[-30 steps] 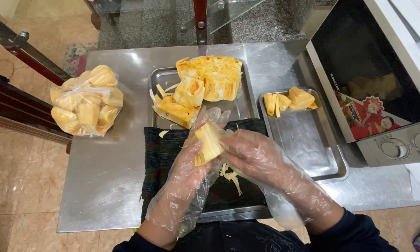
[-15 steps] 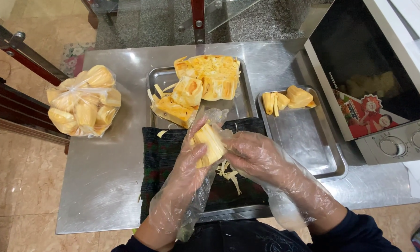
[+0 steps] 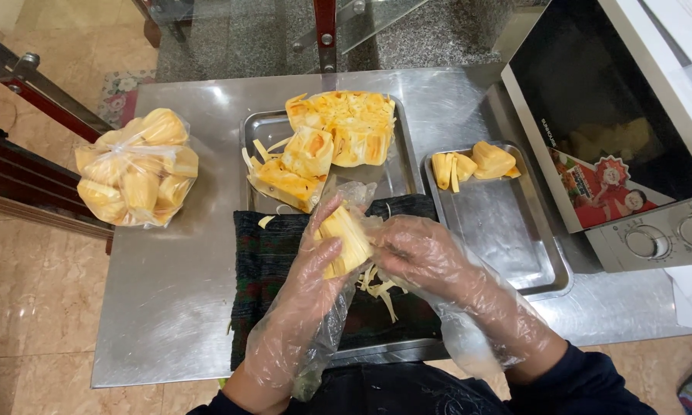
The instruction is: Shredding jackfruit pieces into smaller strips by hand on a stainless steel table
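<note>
Left hand (image 3: 315, 269): in clear plastic glove, grasping pale yellow jackfruit pod (image 3: 344, 242) above dark woven cloth (image 3: 273, 261)
Right hand (image 3: 417, 257): fingers pinching pod's end
Change: pod slightly lower than before, peeling continues

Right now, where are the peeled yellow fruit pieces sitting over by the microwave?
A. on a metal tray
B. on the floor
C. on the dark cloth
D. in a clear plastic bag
A: the few peeled yellow pieces lie at the far end of the metal tray beside the microwave.
</note>
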